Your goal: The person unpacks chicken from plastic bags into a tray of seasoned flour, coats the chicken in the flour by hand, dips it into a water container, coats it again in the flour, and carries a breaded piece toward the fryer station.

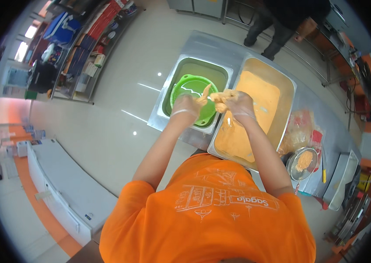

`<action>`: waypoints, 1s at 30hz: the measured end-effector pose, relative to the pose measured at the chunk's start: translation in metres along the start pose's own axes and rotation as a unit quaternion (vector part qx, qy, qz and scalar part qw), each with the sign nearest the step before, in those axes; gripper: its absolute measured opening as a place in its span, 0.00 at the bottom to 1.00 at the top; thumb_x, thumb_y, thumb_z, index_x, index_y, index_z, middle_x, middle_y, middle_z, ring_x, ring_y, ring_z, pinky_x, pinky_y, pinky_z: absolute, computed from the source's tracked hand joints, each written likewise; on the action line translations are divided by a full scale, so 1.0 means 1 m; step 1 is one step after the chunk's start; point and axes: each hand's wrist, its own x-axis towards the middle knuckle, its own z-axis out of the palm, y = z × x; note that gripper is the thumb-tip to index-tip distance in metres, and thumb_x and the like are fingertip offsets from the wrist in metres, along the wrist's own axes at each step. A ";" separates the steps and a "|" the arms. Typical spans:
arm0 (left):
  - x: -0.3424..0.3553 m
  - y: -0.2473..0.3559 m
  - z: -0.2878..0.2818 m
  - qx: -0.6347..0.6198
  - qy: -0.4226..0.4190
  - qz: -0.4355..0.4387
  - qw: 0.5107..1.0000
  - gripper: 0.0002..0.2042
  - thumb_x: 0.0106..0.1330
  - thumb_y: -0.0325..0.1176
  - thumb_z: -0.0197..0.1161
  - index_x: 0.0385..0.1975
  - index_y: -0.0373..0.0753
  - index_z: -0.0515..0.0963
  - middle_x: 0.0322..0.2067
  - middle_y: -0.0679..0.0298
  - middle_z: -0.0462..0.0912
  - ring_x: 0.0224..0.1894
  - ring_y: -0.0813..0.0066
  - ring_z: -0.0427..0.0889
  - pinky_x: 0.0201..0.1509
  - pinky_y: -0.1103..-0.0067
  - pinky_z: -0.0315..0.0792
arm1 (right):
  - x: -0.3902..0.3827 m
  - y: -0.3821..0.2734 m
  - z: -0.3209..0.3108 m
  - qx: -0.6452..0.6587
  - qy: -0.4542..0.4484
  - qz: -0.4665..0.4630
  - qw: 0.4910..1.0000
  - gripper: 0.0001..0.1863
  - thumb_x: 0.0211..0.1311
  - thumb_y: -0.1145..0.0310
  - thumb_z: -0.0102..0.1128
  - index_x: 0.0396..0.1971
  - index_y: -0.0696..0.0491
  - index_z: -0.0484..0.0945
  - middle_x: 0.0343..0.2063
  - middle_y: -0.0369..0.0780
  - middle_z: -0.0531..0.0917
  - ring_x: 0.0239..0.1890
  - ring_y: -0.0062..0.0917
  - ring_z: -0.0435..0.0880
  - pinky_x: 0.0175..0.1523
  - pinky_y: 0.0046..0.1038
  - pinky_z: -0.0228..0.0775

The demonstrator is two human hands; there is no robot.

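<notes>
My left hand point(184, 106), in a clear plastic glove, is closed on a coated chicken piece point(204, 93) above a green plastic colander point(176, 91). That colander sits inside a steel pan point(203, 64) of cloudy liquid. Level with it, my right hand point(241, 107), gloved too, grips another lumpy, orange-floured chicken piece point(223, 96) at the left edge of a large steel pan point(292, 93). Orange flour point(261, 90) covers the large pan's bottom. The two pieces come close together between the pans; blur hides whether they touch.
Right of the flour pan lie a clear plastic bag point(298, 130), a round sieve point(303, 163) holding orange crumbs, and a yellow-handled tool point(324, 175). A long white tray point(342, 180) stands beyond them. Another person point(266, 28) stands past the table. A white chest freezer point(69, 184) is at left.
</notes>
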 end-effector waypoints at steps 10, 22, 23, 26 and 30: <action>0.085 -0.080 0.035 0.149 0.052 -0.027 0.987 0.12 0.58 0.30 0.66 0.41 0.35 0.85 0.46 0.49 0.85 0.54 0.55 0.82 0.58 0.70 0.76 | 0.093 0.077 0.118 -0.333 -0.007 -0.174 0.927 0.15 0.70 0.67 0.49 0.36 0.63 0.80 0.39 0.58 0.82 0.42 0.50 0.85 0.48 0.43 0.78; 0.099 -0.071 0.054 0.141 0.034 -0.048 0.988 0.11 0.62 0.28 0.61 0.42 0.36 0.85 0.50 0.48 0.83 0.55 0.54 0.82 0.58 0.67 0.77 | 0.089 0.084 0.126 -0.431 -0.049 -0.209 0.877 0.11 0.62 0.78 0.49 0.37 0.64 0.81 0.40 0.57 0.82 0.42 0.48 0.86 0.47 0.42 0.80; 0.103 -0.077 0.061 0.138 0.039 -0.057 0.988 0.11 0.62 0.29 0.61 0.43 0.36 0.85 0.50 0.48 0.83 0.55 0.54 0.82 0.58 0.67 0.77 | 0.086 0.081 0.127 -0.423 -0.055 -0.217 0.878 0.10 0.62 0.78 0.50 0.35 0.64 0.81 0.39 0.57 0.82 0.42 0.49 0.85 0.47 0.42 0.80; 0.106 -0.071 0.065 0.144 0.035 -0.057 0.987 0.12 0.63 0.29 0.60 0.43 0.37 0.85 0.50 0.49 0.83 0.55 0.55 0.82 0.58 0.67 0.77 | 0.090 0.084 0.127 -0.420 -0.067 -0.203 0.882 0.10 0.61 0.77 0.51 0.33 0.63 0.82 0.38 0.58 0.82 0.41 0.50 0.85 0.47 0.42 0.79; 0.107 -0.071 0.069 0.172 0.028 -0.041 0.984 0.12 0.62 0.29 0.61 0.43 0.38 0.85 0.50 0.49 0.83 0.54 0.55 0.83 0.58 0.68 0.77 | 0.092 0.084 0.133 -0.447 -0.063 -0.184 0.873 0.12 0.60 0.75 0.51 0.34 0.62 0.84 0.38 0.56 0.85 0.40 0.46 0.88 0.47 0.41 0.81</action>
